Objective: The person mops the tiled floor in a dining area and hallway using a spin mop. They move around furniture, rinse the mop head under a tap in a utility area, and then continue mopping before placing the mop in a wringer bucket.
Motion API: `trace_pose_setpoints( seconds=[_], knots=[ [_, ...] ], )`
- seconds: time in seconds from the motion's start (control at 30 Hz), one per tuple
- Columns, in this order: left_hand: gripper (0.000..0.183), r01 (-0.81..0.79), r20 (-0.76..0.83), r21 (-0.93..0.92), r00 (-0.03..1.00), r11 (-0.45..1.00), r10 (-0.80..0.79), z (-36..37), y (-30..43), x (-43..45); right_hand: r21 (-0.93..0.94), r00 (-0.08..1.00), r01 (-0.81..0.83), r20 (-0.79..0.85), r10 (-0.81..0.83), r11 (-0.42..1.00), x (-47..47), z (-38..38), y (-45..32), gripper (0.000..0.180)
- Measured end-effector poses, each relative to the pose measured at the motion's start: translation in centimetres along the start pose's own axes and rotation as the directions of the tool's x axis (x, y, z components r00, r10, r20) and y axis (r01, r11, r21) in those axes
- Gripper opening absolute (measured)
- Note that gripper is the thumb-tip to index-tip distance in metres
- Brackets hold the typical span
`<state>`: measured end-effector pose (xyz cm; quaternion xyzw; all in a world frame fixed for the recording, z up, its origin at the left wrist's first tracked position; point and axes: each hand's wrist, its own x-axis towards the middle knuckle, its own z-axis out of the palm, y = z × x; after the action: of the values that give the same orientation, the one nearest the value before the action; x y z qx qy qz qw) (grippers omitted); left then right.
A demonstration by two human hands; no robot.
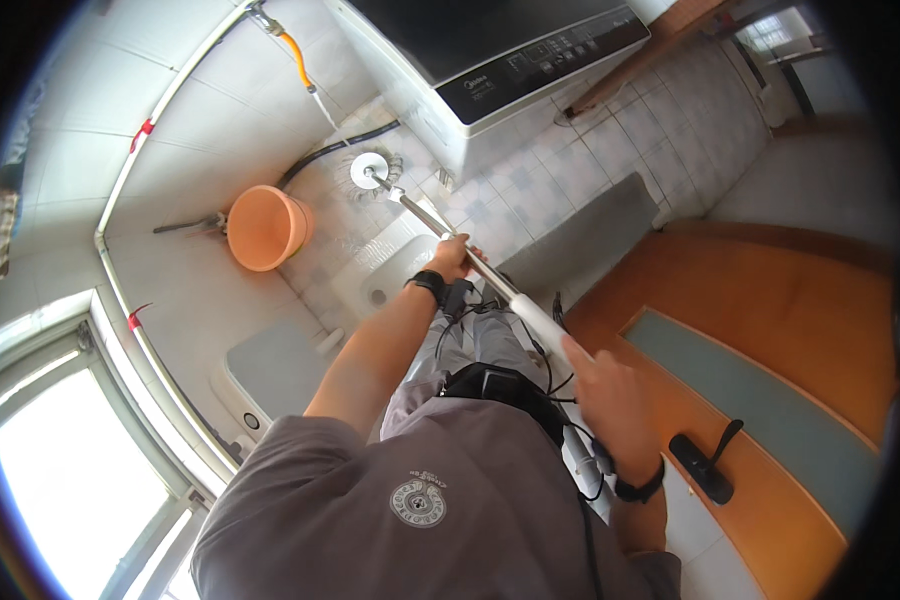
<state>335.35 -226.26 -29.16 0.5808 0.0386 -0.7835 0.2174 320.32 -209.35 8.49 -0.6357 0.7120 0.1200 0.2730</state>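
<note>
A spin mop slants across the middle of the view, its round white head [369,171] down on the tiled floor with wet-looking grey strings spread around it. My left hand [454,259] is wrapped around the mop's metal pole [495,279] at about mid-length. Higher up, my right hand [615,397] holds the white handle grip [544,322], with one finger stretched along it. Water [326,112] runs from the end of a short orange hose [295,58] and falls just behind the mop head.
A white squat toilet pan [360,289] is set in the floor near my feet. Left of the mop stands an orange bucket [259,229]. A Midea washing machine [450,142], black drain hose [330,152], grey raised sill [592,232] and wooden door [795,480] surround the space.
</note>
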Motion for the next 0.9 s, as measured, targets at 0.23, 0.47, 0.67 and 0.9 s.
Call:
trace_pose_setpoints(
  seconds=[0.23, 0.47, 0.67, 0.9],
  knots=[
    [0.016, 0.175, 0.205, 0.298, 0.949, 0.938, -0.242, 4.8, -11.0, -1.5, 0.048, 0.977, -0.192, -0.087, 0.196, 0.980, -7.5, -4.6, 4.8, 0.049],
    [0.016, 0.407, 0.236, 0.210, 0.861, 0.889, -0.450, 9.7, -13.0, -7.6, 0.020, 0.936, -0.297, -0.191, 0.295, 0.955, -10.2, -8.9, 4.7, 0.046],
    [0.015, 0.280, 0.116, 0.101, 0.950, 0.955, -0.290, 7.6, -9.9, -10.3, 0.205, 0.945, -0.181, -0.236, 0.228, 0.962, -11.4, -6.6, 4.7, 0.045],
    [0.015, 0.090, 0.047, -0.017, 0.995, 0.996, -0.090, 7.8, -5.8, -16.6, 0.199, 0.926, -0.055, -0.357, 0.125, 0.978, -11.9, -6.1, 5.8, 0.046]
  ],
)
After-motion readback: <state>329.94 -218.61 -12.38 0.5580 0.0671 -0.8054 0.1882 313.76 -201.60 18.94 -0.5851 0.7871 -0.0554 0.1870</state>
